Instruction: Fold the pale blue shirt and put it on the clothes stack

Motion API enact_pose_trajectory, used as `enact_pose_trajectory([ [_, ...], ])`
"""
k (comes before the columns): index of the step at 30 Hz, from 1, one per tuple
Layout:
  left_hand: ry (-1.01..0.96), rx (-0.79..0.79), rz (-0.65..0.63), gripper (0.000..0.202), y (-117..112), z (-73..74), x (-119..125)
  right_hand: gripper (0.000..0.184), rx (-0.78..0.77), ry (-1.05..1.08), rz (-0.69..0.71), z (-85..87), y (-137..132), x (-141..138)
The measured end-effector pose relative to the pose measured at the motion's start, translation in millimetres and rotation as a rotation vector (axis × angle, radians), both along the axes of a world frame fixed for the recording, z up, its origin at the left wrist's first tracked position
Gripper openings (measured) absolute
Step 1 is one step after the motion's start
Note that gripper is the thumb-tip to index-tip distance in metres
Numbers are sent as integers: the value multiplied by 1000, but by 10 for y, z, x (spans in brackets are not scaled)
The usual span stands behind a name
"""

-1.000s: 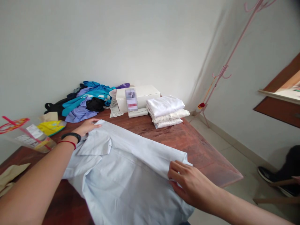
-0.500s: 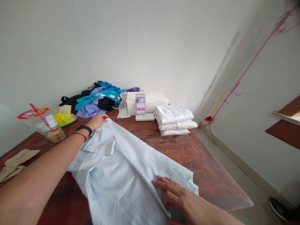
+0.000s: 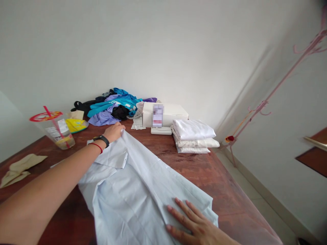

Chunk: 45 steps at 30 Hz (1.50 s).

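Observation:
A pale blue shirt lies spread on the dark wooden table, one side folded over along its length. My left hand, with a black band and a red cord at the wrist, grips the shirt's far end near the collar, fingers curled on the cloth. My right hand lies flat on the near part of the fold, fingers stretched out and spread.
At the table's back lie a heap of blue, purple and black clothes, a white box and a stack of folded white garments. A plastic cup with a red lid and beige cloth are on the left. A pink coat stand stands by the right wall.
My right hand let go of the shirt's folded edge and now presses flat on it, nearer to me. The view shifted rightward; my left hand stays at the collar end.

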<state>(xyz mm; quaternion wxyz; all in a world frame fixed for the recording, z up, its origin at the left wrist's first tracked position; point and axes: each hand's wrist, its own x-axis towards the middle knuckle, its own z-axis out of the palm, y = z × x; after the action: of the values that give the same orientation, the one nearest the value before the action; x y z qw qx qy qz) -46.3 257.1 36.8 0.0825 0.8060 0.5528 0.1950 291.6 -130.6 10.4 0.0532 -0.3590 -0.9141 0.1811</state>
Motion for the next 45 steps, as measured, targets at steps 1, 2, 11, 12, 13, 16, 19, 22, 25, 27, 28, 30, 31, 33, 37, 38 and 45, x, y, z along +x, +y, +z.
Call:
enact_pose_trajectory([
  [1, 21, 28, -29, 37, -88, 14, 80, 55, -34, 8, 0, 57, -11, 7],
  [2, 41, 44, -69, 43, -192, 27, 178, 54, -75, 25, -9, 139, -20, 11],
  [11, 205, -105, -794, 61, -1614, -248, 1137, 50, -69, 105, -221, 501, 457, -119],
  [12, 216, -97, -838, 60, -1717, -303, 1171, 48, -26, 96, -213, 416, 540, -134],
  [13, 222, -85, -861, 60, -1790, -353, 1184, 48, 5, 91, -198, 324, 611, -143],
  [16, 213, -51, -784, 63, -1841, -473, 1131, 55, 32, 55, -164, 84, 716, -122],
  [19, 189, -66, -634, 78, -1723, -554, 1011, 69, 18, 2, -172, -31, 703, -75],
  [22, 180, -87, -482, 90, -1514, -619, 899, 75, 17, -20, -185, -50, 678, -60],
  [25, 190, -156, -266, 102, -1261, -658, 817, 76, 23, -23, -184, -45, 679, -71],
  [27, 199, -206, -145, 112, -1081, -664, 769, 76, 30, -25, -184, -48, 685, -77],
  [28, 200, -221, -101, 117, -988, -662, 744, 76, 35, -25, -184, -51, 687, -78],
  [30, 203, -243, -32, 123, -799, -650, 687, 77, 38, -25, -183, -59, 687, -75],
  [31, 205, -253, -1, 124, -705, -641, 655, 78, 38, -26, -184, -62, 687, -72],
  [33, 213, -264, 48, 123, -528, -621, 584, 78, 34, -33, -188, -68, 684, -66],
  [37, 225, -233, 97, 119, -290, -593, 437, 78, 40, -35, -191, -81, 682, -59],
  [38, 227, -210, 94, 117, -262, -590, 403, 78, 41, -35, -190, -85, 682, -59],
  [45, 248, -69, -45, 93, -151, -580, 192, 78, 40, -39, -179, -90, 685, -57],
])
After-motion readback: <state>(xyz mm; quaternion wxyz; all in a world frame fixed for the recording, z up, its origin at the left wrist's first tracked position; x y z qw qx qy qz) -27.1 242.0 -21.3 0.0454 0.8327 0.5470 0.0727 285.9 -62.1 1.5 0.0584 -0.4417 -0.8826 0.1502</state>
